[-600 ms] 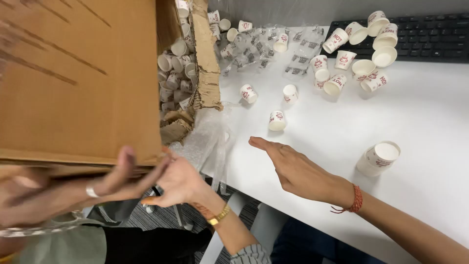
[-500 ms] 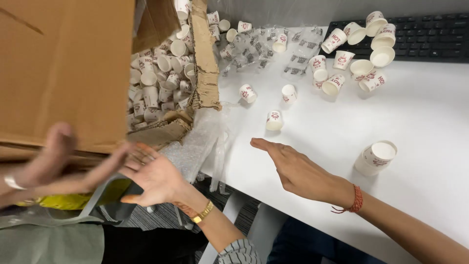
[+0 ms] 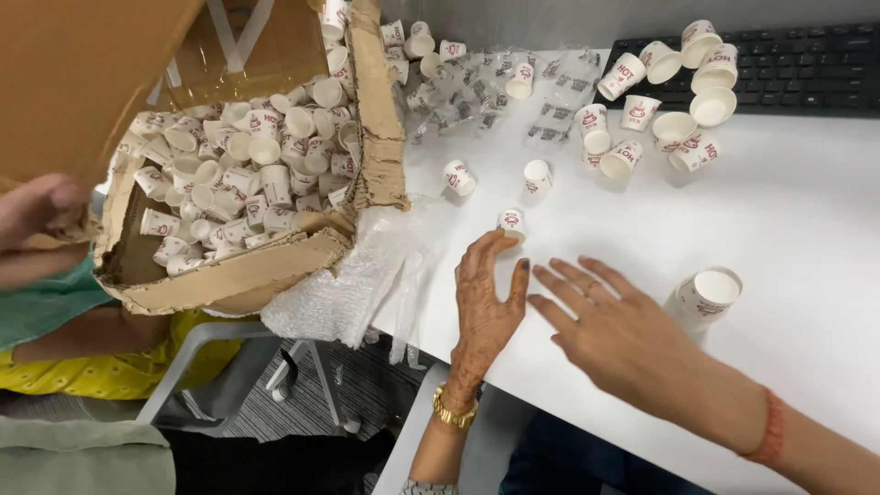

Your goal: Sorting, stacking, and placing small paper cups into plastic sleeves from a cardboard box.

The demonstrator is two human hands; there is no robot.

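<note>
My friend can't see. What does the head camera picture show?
Two bare hands, the left hand and right hand, reach open over a white table toward a small paper cup. A torn cardboard box full of such cups tilts at the table's edge, steadied by another person's hand; more cups lie near a black keyboard.

white cups (image 3: 511, 223) (red print), brown box (image 3: 229, 275), black keyboard (image 3: 807, 69)

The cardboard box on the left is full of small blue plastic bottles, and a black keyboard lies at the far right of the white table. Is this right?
Not quite. The head view shows the cardboard box full of small white paper cups with red print, not blue plastic bottles. The rest holds: the box is on the left, and the black keyboard lies at the far right of the white table.
</note>
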